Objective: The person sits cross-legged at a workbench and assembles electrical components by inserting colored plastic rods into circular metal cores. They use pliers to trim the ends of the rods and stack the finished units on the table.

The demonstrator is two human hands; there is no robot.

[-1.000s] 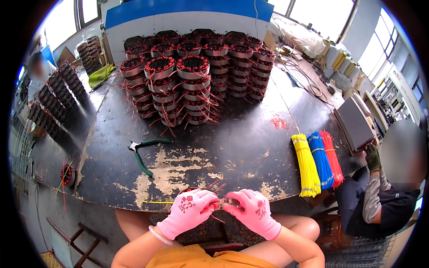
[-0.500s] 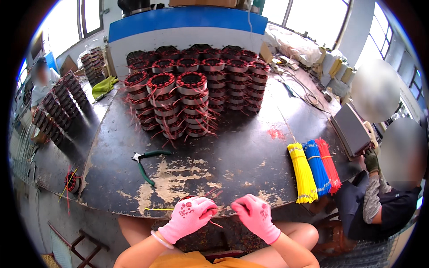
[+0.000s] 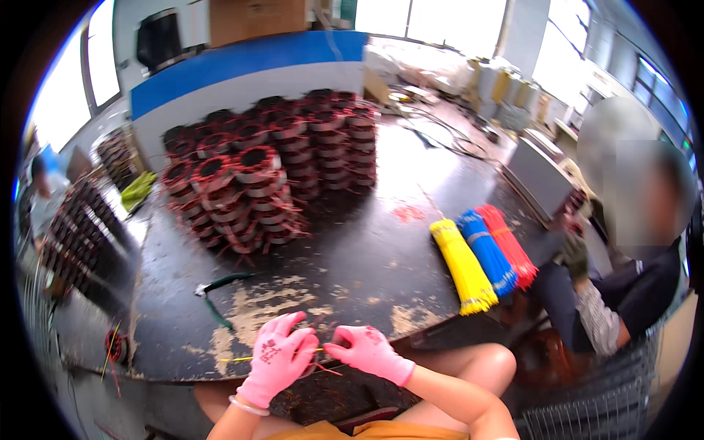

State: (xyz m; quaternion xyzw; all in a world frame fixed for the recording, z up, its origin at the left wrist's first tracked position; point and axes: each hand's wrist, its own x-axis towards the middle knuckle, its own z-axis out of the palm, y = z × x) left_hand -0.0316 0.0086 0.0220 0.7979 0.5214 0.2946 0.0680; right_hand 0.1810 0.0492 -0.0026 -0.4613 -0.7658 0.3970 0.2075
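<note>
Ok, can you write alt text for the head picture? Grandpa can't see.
Pink-gloved left hand and right hand close together by a yellow wire at a dark table. Coil stacks stand behind; yellow, blue and red bundles lie right.

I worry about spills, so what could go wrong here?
The thin yellow wire by the left hand might get snagged. The yellow bundle lies near the edge of the table, so a bump could knock it off. The tall ring stacks might topple if someone bumps them.
</note>
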